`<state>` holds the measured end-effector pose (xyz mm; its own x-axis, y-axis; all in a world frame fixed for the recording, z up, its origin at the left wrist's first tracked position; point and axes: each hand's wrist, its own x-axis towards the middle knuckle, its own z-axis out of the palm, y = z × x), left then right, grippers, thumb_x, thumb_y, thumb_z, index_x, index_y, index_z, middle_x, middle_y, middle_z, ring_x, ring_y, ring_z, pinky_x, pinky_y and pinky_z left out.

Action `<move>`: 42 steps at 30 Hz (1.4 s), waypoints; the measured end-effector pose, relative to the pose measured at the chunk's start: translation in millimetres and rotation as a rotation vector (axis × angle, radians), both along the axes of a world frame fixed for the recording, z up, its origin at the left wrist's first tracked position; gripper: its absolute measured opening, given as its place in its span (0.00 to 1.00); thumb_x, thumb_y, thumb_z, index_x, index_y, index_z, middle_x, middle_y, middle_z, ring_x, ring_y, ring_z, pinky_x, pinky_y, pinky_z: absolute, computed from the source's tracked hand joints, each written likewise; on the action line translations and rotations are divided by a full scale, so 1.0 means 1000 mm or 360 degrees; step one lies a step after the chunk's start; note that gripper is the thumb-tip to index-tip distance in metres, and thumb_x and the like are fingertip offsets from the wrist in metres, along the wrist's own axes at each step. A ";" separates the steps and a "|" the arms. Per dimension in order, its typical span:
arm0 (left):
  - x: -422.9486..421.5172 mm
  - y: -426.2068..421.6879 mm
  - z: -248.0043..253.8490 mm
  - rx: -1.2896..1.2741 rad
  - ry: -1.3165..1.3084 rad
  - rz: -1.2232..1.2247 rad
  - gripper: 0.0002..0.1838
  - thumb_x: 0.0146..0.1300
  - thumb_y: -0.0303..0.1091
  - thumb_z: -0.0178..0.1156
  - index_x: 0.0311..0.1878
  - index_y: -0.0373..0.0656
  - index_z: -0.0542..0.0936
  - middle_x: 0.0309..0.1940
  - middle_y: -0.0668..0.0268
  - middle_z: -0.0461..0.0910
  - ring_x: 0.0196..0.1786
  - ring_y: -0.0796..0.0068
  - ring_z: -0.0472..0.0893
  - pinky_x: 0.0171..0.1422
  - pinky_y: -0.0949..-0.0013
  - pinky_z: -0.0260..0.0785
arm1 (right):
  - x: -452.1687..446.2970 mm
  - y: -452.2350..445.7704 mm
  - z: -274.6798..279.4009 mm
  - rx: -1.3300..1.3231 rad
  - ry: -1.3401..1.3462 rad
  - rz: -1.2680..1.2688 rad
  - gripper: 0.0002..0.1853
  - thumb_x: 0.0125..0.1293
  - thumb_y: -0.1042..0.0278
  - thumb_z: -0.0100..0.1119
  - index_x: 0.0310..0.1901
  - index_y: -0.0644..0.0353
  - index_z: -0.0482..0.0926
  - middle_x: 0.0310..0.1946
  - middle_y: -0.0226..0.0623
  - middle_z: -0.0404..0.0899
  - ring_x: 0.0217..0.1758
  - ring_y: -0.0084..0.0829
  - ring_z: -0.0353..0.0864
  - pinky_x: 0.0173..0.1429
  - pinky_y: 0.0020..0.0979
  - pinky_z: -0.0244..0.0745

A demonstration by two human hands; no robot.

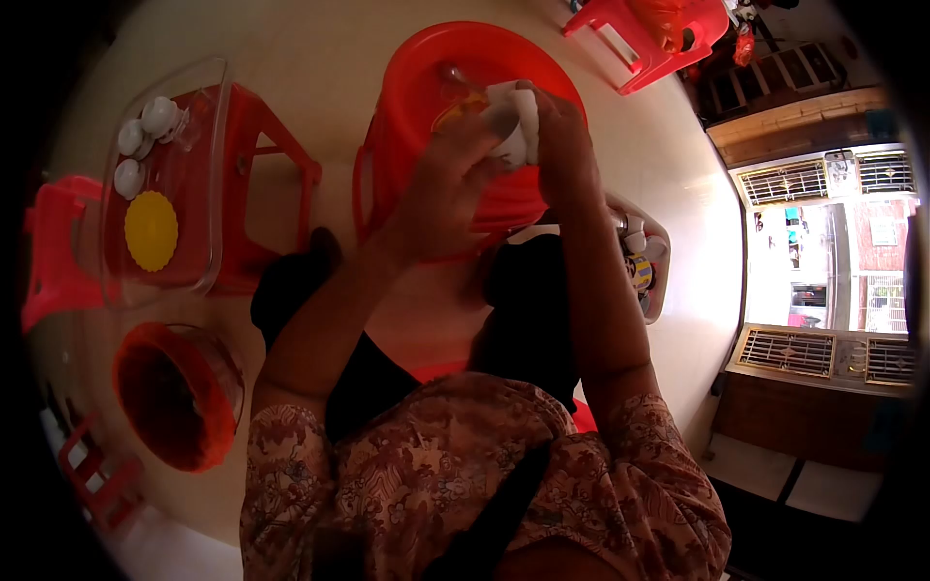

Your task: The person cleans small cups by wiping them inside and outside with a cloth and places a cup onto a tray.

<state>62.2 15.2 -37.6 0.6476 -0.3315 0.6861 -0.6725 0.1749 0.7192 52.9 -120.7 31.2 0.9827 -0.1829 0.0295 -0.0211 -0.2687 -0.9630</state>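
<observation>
Above a red plastic tub (417,73), my right hand (565,140) is closed on a white cup (515,150) with faint dark marks on its side. A thick white edge of the cup shows beside the fingers. My left hand (444,184) reaches to the cup's left side, its fingers smeared by motion; whether it grips anything I cannot tell. Inside the tub, behind the hands, lie a clear glass-like piece (451,76) and something orange-yellow (459,112), both partly hidden.
At left a clear tray (208,194) on a red stool (254,126) holds several white cups (160,116) and a yellow scalloped mat (151,230). Below stands a bin with a red liner (218,426). A container (662,254) with dishes stands right of my knees; a pink stool (620,44) stands beyond.
</observation>
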 end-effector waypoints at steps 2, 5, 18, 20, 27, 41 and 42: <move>0.000 0.002 -0.002 -0.0014 0.0153 -0.0028 0.14 0.64 0.23 0.49 0.53 0.34 0.72 0.46 0.55 0.76 0.47 0.65 0.77 0.53 0.67 0.67 | -0.005 0.009 -0.005 -0.0202 -0.0104 -0.0089 0.17 0.68 0.61 0.49 0.46 0.68 0.75 0.36 0.45 0.78 0.38 0.37 0.80 0.40 0.36 0.76; -0.004 0.008 0.007 -0.0149 0.0500 -0.0100 0.13 0.64 0.21 0.47 0.52 0.34 0.73 0.44 0.56 0.77 0.46 0.71 0.77 0.52 0.70 0.69 | -0.018 0.023 -0.030 -0.0778 -0.0694 -0.0121 0.17 0.66 0.64 0.53 0.51 0.67 0.71 0.40 0.51 0.76 0.44 0.47 0.78 0.47 0.43 0.74; -0.004 0.008 0.010 -0.0084 0.0491 -0.0173 0.09 0.63 0.19 0.49 0.45 0.33 0.75 0.39 0.63 0.76 0.43 0.77 0.75 0.51 0.72 0.67 | -0.003 0.006 -0.008 0.0134 0.0020 -0.0065 0.17 0.70 0.58 0.47 0.42 0.66 0.77 0.28 0.43 0.78 0.32 0.31 0.78 0.39 0.32 0.73; -0.005 0.009 0.013 -0.0198 0.0785 -0.0265 0.08 0.63 0.19 0.49 0.44 0.33 0.75 0.37 0.64 0.75 0.42 0.78 0.75 0.50 0.73 0.67 | -0.010 0.018 -0.012 -0.0115 -0.0033 -0.0118 0.17 0.69 0.59 0.49 0.47 0.67 0.75 0.34 0.46 0.78 0.37 0.35 0.78 0.42 0.34 0.73; 0.006 0.018 0.003 -0.0071 0.0559 -0.0222 0.16 0.62 0.17 0.48 0.53 0.33 0.73 0.45 0.62 0.76 0.49 0.72 0.76 0.54 0.71 0.68 | -0.021 0.024 -0.032 -0.0613 -0.0474 -0.0057 0.19 0.66 0.64 0.53 0.54 0.67 0.70 0.47 0.53 0.73 0.51 0.45 0.72 0.53 0.38 0.69; 0.001 0.012 0.002 -0.0340 0.0817 -0.0617 0.07 0.65 0.21 0.51 0.44 0.31 0.76 0.40 0.68 0.74 0.45 0.78 0.72 0.54 0.74 0.64 | -0.015 -0.005 -0.006 0.0336 0.0141 0.0185 0.16 0.70 0.61 0.47 0.46 0.65 0.76 0.39 0.42 0.79 0.42 0.32 0.81 0.45 0.33 0.76; 0.001 0.012 0.001 -0.0355 0.0807 -0.0609 0.07 0.65 0.21 0.51 0.44 0.32 0.76 0.39 0.68 0.74 0.44 0.79 0.73 0.53 0.74 0.64 | -0.019 -0.006 -0.005 -0.0285 -0.0061 0.0285 0.16 0.70 0.61 0.47 0.48 0.65 0.75 0.40 0.43 0.79 0.42 0.33 0.81 0.46 0.33 0.76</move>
<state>63.3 26.7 -36.8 0.7727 -0.4874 0.4067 -0.1220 0.5147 0.8487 33.6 -126.5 26.6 0.9965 0.0052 0.0838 0.0779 -0.4312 -0.8989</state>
